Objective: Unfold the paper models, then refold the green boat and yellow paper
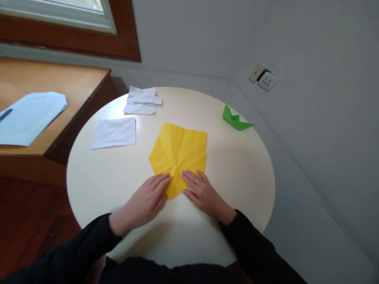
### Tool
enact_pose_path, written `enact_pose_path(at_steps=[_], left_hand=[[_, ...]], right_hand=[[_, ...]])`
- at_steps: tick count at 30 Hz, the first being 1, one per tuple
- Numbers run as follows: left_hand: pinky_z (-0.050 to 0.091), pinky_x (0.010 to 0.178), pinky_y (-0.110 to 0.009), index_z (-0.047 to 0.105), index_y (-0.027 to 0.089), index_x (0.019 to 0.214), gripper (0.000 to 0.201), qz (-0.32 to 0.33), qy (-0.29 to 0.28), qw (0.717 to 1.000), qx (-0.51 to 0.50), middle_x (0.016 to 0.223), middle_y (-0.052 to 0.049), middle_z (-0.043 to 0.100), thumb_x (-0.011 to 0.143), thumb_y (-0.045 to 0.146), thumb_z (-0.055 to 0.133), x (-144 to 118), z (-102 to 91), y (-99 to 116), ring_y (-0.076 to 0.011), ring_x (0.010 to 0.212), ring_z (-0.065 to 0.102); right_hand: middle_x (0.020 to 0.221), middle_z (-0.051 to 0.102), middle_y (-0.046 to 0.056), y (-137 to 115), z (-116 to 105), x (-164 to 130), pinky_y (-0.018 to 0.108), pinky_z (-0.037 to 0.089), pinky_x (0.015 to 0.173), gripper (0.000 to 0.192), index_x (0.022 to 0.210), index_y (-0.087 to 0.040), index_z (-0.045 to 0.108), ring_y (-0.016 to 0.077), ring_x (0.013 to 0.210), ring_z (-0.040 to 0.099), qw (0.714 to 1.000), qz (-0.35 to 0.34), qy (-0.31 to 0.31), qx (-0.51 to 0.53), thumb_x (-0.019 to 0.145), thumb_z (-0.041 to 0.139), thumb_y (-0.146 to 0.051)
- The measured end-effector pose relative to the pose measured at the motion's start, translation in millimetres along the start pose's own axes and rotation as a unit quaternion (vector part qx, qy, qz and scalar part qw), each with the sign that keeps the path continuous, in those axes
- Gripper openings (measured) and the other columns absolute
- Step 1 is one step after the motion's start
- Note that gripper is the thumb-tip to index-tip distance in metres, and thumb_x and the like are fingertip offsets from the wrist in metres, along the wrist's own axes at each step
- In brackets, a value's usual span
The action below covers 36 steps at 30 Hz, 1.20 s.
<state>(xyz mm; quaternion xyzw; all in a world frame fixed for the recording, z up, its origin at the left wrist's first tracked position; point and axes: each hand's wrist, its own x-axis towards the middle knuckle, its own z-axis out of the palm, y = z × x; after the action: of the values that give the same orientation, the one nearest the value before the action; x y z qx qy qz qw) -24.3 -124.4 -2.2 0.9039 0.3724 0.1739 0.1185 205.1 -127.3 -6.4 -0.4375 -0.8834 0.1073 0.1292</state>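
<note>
A creased yellow sheet of paper (180, 148) lies on the round table, with folds that meet near its lower middle. My left hand (148, 201) rests on the sheet's lower left edge, its fingers stretched out and close together; its thumb is partly hidden. On the lower right part of the sheet lies my right hand (203, 193), fingers flat and slightly apart, with the thumb at the near edge. Between the two hands a narrow pointed part of the yellow paper shows.
The white round table (237, 173) carries a green folded paper boat (237, 120), a white paper sheet (115, 133) and several white paper pieces (140, 106). To the left stands a wooden desk (79, 79) with a pale sheet (35, 114) and a pen (5, 114).
</note>
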Motion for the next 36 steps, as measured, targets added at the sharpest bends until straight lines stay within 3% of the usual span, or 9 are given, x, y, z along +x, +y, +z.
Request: enact_pose_path(at_steps=[4,8,14,20,28,36], left_hand=[[0.030,0.108,-0.047,0.040,0.015,0.133,0.051,0.021,-0.009,0.999,0.023,0.140,-0.010,0.043,0.083,0.011,0.033,1,-5.2,-32,-0.0219,0.129,0.038],[0.032,0.108,-0.043,0.048,0.014,0.128,0.042,0.047,-0.016,0.998,0.043,0.132,-0.009,0.052,0.089,0.016,0.034,7,-4.5,-49,-0.0202,0.123,0.046],[0.042,0.101,-0.040,0.054,0.014,0.123,0.037,0.043,-0.006,0.998,0.050,0.126,-0.010,0.057,0.092,0.023,0.036,12,-6.1,-45,-0.0221,0.118,0.050],[0.042,0.100,-0.042,0.053,0.014,0.125,0.040,0.036,-0.024,0.998,0.043,0.130,-0.011,0.053,0.090,0.025,0.038,5,-12.5,-43,-0.0247,0.116,0.049],[0.044,0.095,-0.043,0.058,0.017,0.119,0.036,0.046,-0.009,0.999,-0.016,0.124,-0.013,0.054,0.089,0.033,0.048,7,-13.9,-51,-0.0254,0.111,0.049],[0.046,0.092,-0.044,0.058,0.018,0.120,0.043,0.030,-0.011,0.999,-0.033,0.123,-0.014,0.053,0.085,0.043,0.053,8,-16.3,-52,-0.0265,0.108,0.048]], right_hand=[[0.136,0.048,0.010,4,-6,0,0.044,0.025,0.109,0.046,0.136,-0.016,0.039,0.0189,0.130,0.038,1.000,-0.005,-0.012,0.022,0.093,0.039,-0.031],[0.136,0.048,0.011,6,-9,-1,0.043,0.025,0.109,0.049,0.135,-0.016,0.041,0.0195,0.129,0.040,0.999,-0.006,-0.014,0.043,0.090,0.044,-0.033],[0.136,0.048,0.010,7,-10,-1,0.044,0.024,0.109,0.053,0.135,-0.018,0.040,0.0196,0.128,0.041,0.998,-0.002,-0.017,0.061,0.086,0.051,-0.034],[0.137,0.047,0.010,6,-11,-1,0.042,0.023,0.110,0.054,0.135,-0.017,0.041,0.0190,0.129,0.040,0.998,-0.004,-0.021,0.058,0.085,0.053,-0.033],[0.136,0.048,0.011,7,-11,-1,0.046,0.025,0.108,0.055,0.133,-0.019,0.043,0.0218,0.128,0.042,0.998,-0.018,-0.011,0.066,0.082,0.058,-0.032],[0.137,0.046,0.014,1,-11,1,0.050,0.023,0.108,0.058,0.128,-0.019,0.049,0.0255,0.128,0.041,0.999,-0.016,-0.015,0.043,0.076,0.064,-0.041]])
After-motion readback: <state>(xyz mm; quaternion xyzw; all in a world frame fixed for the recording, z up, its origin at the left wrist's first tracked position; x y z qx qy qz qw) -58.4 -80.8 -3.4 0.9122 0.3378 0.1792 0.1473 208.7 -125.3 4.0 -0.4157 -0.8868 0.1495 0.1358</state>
